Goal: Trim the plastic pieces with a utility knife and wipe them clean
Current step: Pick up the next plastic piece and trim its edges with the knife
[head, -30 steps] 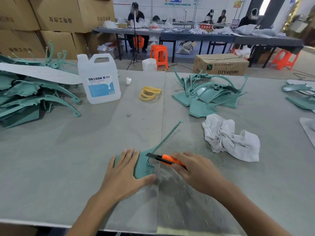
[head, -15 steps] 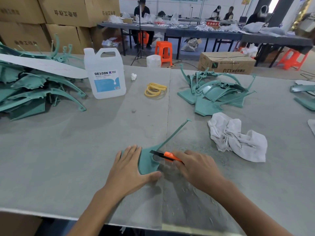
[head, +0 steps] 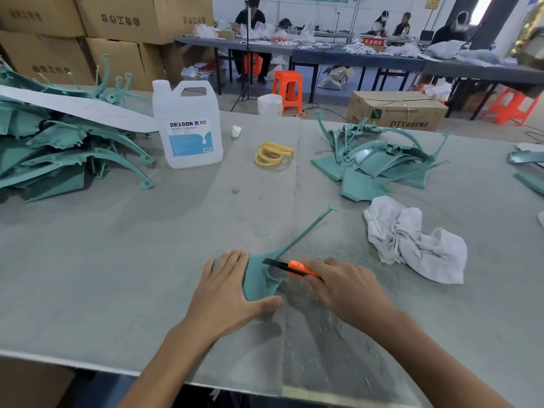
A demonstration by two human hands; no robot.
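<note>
A teal plastic piece with a long thin arm lies flat on the grey table near its front edge. My left hand presses it down with straight, spread fingers. My right hand grips an orange utility knife, and its dark blade rests on the piece's right edge. A crumpled white cloth lies to the right of the piece. Thin plastic shavings litter the table under my right hand.
A big pile of teal pieces fills the left, a smaller pile sits at the back right. A white DEXCON jug and yellow rubber bands stand between them. Cardboard boxes, orange stools and seated people lie beyond.
The knife blade has shifted a little along the piece's right edge. My left hand keeps pressing the piece down. The view has tilted slightly.
</note>
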